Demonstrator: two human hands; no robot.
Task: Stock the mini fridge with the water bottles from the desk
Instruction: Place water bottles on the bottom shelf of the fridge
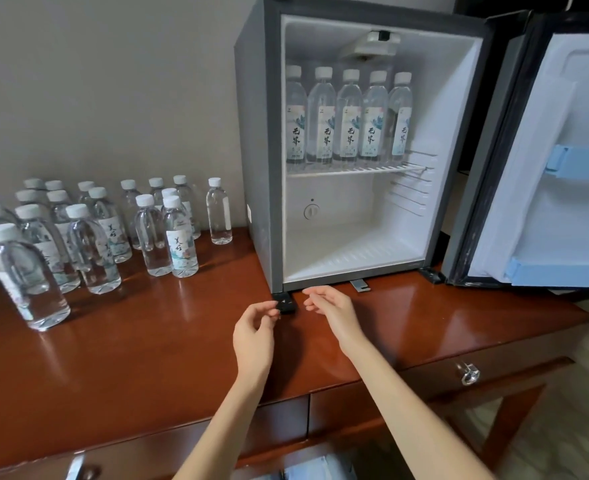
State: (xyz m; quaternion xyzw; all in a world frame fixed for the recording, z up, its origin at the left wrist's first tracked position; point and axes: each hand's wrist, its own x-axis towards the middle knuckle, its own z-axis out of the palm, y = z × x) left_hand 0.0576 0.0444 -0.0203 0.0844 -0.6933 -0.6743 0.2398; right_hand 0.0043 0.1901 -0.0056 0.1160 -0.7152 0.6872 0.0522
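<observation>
Between loads, I think: my left hand and right hand hover empty, fingers loose; next, reach left for a water bottle.

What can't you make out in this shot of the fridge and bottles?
Head view only:
Desk bottles: back rows hidden by front ones; count unsure.
Fridge door: cut off by right edge.
Shelf bottles: label small print too tiny to read.
</observation>
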